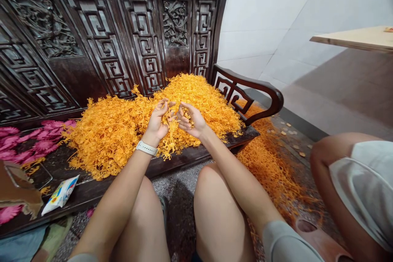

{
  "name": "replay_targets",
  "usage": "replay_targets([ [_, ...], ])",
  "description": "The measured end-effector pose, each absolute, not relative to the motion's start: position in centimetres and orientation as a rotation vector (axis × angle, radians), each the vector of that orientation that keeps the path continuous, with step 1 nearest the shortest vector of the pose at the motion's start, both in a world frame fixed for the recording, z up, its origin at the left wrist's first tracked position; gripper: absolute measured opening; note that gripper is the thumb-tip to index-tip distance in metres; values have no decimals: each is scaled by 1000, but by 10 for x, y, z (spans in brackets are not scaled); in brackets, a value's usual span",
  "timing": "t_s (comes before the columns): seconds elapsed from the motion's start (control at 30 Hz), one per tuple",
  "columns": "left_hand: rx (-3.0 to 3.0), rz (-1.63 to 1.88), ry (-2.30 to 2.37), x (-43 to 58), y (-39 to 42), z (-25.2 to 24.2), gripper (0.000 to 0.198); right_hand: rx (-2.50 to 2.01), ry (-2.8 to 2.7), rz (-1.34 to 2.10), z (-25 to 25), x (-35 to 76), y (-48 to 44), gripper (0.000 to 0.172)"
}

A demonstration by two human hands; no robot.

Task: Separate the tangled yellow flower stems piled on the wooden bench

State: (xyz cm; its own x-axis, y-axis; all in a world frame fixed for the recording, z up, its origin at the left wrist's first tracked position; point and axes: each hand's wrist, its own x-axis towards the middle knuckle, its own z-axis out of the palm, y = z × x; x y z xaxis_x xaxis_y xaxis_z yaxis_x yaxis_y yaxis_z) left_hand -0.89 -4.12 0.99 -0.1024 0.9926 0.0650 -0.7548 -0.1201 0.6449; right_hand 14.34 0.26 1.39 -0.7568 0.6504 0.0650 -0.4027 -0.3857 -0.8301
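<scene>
Nothing legible — print on the white packet (61, 195) is too blurred.

We note bright indoor light, highlights on the carved backrest (73, 74), a broad shadow on the tiled wall (346, 84), and wide-angle stretching toward the edges.

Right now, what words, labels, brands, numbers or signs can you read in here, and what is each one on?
No text can be read for certain.
White, blue and yellow packet on the dark bench: coloured print, too blurred to read.
Small orange-red item on the wooden tabletop: too small to tell.
Pale wrist strap: no lettering visible.
</scene>
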Motion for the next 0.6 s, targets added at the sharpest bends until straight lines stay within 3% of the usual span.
replay_targets([
  [0.23, 604, 1691, 594, -17, -37, 11, 39, -596, -1423, 1990, 32, 153, 24, 44],
  [0.33, 579, 1760, 611, -17, -33, 7, 42, -941, -1349, 1639, 48, 142, 59, 46],
  [0.5, 496, 1874, 657, -15, -23, -1, 38, -1524, -1596, 619, 54, 119, 97, 66],
  [0.6, 434, 1927, 668, -15, -15, -4, 30, -1285, -1797, 734, 44, 119, 88, 73],
])
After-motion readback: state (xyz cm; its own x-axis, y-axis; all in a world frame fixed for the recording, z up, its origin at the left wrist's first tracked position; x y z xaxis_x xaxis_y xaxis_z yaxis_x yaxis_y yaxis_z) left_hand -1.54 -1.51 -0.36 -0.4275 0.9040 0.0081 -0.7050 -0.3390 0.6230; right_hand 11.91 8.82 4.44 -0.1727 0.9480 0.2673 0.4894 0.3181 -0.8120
